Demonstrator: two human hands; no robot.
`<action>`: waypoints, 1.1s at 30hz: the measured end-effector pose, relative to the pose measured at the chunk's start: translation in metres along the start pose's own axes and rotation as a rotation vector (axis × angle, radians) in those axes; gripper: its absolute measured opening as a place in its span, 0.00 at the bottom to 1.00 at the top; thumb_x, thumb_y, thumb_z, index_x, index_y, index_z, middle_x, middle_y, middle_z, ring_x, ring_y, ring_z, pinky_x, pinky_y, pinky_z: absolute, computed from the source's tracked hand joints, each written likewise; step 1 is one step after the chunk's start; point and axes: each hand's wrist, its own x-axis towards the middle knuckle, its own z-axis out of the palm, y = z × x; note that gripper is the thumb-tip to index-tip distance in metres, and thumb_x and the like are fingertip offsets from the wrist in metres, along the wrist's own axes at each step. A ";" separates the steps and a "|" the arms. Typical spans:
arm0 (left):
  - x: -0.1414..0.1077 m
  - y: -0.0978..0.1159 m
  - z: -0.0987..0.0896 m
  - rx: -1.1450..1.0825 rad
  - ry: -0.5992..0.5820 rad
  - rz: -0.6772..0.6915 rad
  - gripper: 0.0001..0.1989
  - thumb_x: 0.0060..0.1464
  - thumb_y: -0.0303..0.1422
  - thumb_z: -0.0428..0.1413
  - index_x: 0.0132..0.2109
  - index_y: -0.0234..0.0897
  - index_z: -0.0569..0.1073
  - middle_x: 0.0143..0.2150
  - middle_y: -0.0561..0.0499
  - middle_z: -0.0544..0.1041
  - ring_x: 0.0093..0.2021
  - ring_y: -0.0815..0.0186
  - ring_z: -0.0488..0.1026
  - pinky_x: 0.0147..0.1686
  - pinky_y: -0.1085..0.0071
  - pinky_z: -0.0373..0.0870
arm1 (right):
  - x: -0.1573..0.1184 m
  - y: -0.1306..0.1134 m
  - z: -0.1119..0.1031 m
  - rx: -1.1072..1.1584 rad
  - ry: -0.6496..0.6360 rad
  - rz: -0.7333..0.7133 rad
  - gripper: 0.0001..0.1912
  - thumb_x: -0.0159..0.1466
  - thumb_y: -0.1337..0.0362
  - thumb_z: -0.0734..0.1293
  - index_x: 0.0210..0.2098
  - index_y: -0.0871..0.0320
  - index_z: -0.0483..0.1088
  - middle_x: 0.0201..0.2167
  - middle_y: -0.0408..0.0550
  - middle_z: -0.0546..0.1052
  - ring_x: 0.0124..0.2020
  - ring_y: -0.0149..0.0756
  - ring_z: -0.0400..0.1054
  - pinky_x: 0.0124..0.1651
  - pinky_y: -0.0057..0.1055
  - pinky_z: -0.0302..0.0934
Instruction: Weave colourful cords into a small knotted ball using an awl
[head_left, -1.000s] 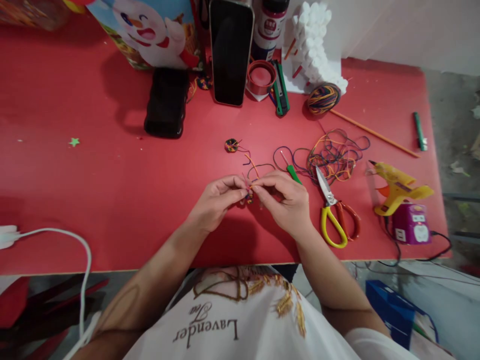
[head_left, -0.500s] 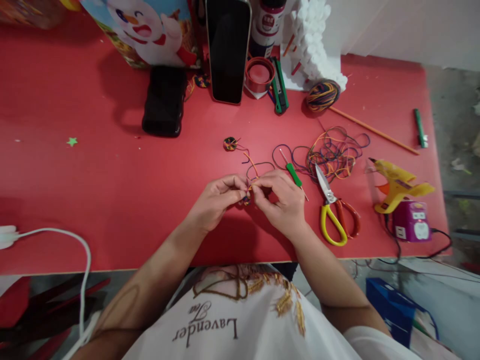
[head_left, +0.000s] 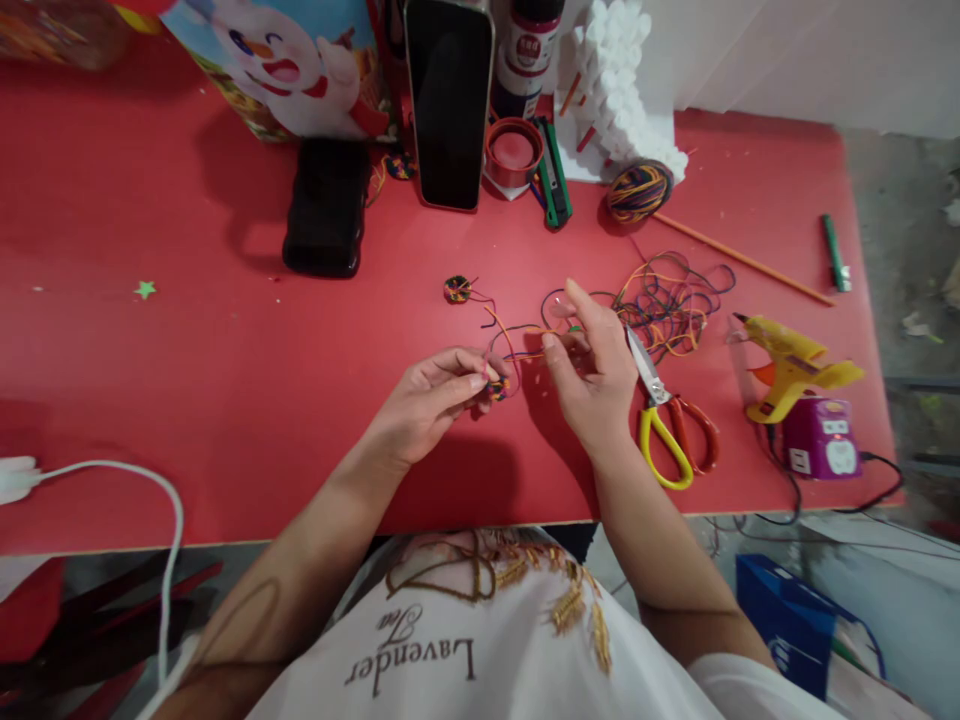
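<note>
My left hand pinches a small round crocheted piece of dark, yellow and pink yarn between thumb and fingers. Strands run from it toward the right. My right hand is over a crochet hook with a green handle, its thumb and index finger apart; most of the hook is hidden beneath it. Another small crocheted disc lies on the table beyond my left hand. Loose multicoloured yarn is tangled to the right, below a yarn ball.
Scissors lie just right of my right hand, near a yellow glue gun and a purple box. An orange stick crosses the right side. Phone, black case and green cutter are farther back.
My right hand has left the crocheted piece, moved right and spread its thumb and index finger over the hook. My left hand still holds the piece. The view has shifted slightly.
</note>
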 end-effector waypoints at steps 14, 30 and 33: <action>0.003 -0.010 -0.006 0.123 0.097 0.199 0.07 0.52 0.31 0.74 0.39 0.41 0.86 0.51 0.47 0.80 0.48 0.66 0.79 0.46 0.73 0.80 | -0.008 -0.027 0.009 0.032 -0.216 -0.172 0.08 0.70 0.71 0.69 0.44 0.53 0.78 0.37 0.49 0.79 0.38 0.36 0.75 0.37 0.33 0.72; 0.002 -0.011 0.005 0.219 0.136 0.349 0.09 0.53 0.30 0.74 0.40 0.40 0.84 0.47 0.48 0.80 0.49 0.66 0.79 0.54 0.71 0.76 | -0.015 -0.026 0.012 -0.208 -0.189 -0.283 0.07 0.69 0.72 0.68 0.41 0.53 0.72 0.36 0.49 0.81 0.35 0.36 0.76 0.34 0.30 0.70; 0.002 -0.013 0.005 0.276 0.168 0.344 0.05 0.56 0.31 0.71 0.39 0.40 0.84 0.48 0.46 0.80 0.49 0.65 0.79 0.54 0.69 0.77 | -0.015 -0.027 0.013 -0.208 -0.186 -0.282 0.08 0.68 0.73 0.68 0.40 0.52 0.72 0.35 0.48 0.80 0.35 0.35 0.76 0.32 0.29 0.69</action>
